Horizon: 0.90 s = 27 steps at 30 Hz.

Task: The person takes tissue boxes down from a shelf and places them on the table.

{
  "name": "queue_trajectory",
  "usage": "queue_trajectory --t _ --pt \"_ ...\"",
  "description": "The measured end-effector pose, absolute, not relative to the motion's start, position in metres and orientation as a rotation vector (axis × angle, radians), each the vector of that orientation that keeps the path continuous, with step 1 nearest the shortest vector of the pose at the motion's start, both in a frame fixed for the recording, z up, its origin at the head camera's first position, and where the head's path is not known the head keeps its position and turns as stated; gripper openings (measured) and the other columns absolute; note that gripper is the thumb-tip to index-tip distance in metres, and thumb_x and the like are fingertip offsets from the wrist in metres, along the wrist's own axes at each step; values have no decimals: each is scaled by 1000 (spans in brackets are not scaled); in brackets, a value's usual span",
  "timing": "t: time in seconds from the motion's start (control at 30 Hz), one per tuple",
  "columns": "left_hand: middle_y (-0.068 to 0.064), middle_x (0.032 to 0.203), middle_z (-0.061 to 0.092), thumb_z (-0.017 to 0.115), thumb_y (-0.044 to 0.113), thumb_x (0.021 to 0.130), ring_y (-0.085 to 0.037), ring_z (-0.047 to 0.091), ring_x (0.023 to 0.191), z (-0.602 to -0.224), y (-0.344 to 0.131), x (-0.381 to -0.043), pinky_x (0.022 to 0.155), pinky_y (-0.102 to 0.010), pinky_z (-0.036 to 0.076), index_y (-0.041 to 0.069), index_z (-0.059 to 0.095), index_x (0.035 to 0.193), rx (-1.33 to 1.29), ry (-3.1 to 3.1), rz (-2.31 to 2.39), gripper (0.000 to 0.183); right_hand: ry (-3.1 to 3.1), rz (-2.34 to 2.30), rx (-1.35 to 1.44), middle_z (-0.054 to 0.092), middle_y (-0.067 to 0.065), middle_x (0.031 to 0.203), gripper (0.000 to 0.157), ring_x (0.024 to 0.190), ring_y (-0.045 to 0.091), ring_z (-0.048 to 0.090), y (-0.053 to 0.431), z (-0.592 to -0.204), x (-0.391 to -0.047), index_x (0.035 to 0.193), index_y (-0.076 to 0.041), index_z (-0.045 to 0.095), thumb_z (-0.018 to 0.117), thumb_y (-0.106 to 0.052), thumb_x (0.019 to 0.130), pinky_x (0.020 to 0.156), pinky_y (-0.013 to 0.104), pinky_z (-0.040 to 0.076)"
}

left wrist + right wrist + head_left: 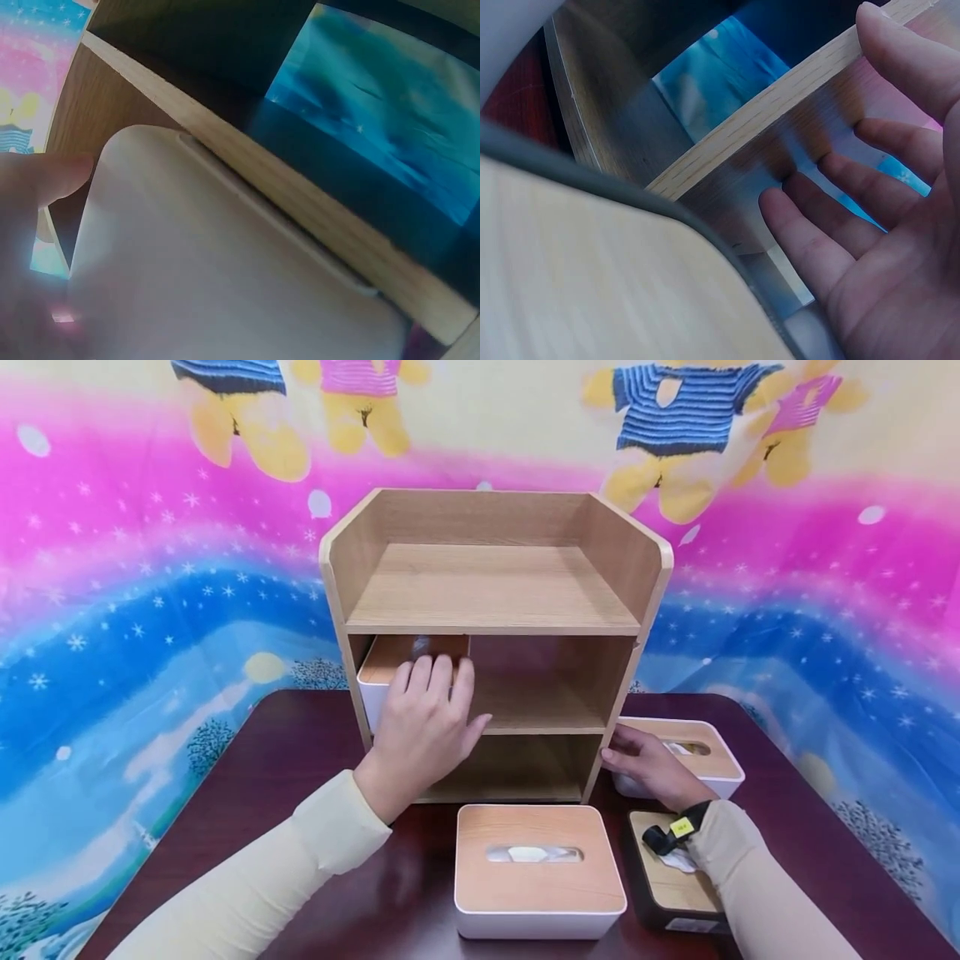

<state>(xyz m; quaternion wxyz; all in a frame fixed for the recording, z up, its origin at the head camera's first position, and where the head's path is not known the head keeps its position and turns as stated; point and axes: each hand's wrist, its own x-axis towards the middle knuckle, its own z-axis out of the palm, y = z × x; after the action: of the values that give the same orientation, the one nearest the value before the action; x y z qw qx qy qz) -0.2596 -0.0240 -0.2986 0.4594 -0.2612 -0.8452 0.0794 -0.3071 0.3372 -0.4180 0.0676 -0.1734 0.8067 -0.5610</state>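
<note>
A white tissue box with a wood-look lid [378, 662] sits in the left part of the middle compartment of a small wooden shelf [491, 581]. My left hand [423, 727] lies against its front, fingertips over the upper front edge and thumb held out to the right. In the left wrist view the box's white front [202, 255] stands right by the edge of a shelf board [247, 169]. My right hand [652, 764] touches the shelf's right side panel. In the right wrist view, its spread, straight fingers [870, 187] meet the panel's outer face, with the thumb at the front edge [772, 94].
A second white tissue box [532, 881] with a wood-look lid stands in front of the shelf. Right of it is a black-sided tissue box [678, 893], partly under my right wrist. Another white box [712, 752] stands beside the shelf. The dark table [300, 743] borders a printed cloth [150, 610].
</note>
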Motion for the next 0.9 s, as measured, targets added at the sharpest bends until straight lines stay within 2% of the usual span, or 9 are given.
queue_trajectory --t 0.2,0.37,0.6,0.9 --pt "-15 97 61 73 53 77 -32 56 84 -289 -20 -261 70 -43 46 0 62 116 -588 -2049 216 66 2380 -1731 -594 47 21 142 61 122 35 53 336 -411 -309 150 -4 36 62 -21 97 94 30 46" --pt "-15 93 58 79 51 71 -33 54 84 -281 -13 -261 71 -43 42 1 63 107 -554 -2050 231 65 2360 -1773 -623 46 22 141 60 121 33 54 336 -406 -309 149 -2 36 61 -19 97 93 29 47" --pt "-17 93 59 76 49 75 -32 54 85 -280 -7 -259 70 -42 43 -3 62 108 -548 -2057 288 63 2394 -1755 -589 47 22 142 64 122 35 53 338 -404 -308 149 -2 35 64 -22 96 94 28 46" --pt "-20 103 63 66 47 83 -35 57 94 -302 -7 -249 76 -44 47 -5 62 114 -550 -2045 276 60 2283 -1824 -654 45 24 142 60 120 29 56 337 -415 -297 149 0 34 60 -14 97 96 32 46"
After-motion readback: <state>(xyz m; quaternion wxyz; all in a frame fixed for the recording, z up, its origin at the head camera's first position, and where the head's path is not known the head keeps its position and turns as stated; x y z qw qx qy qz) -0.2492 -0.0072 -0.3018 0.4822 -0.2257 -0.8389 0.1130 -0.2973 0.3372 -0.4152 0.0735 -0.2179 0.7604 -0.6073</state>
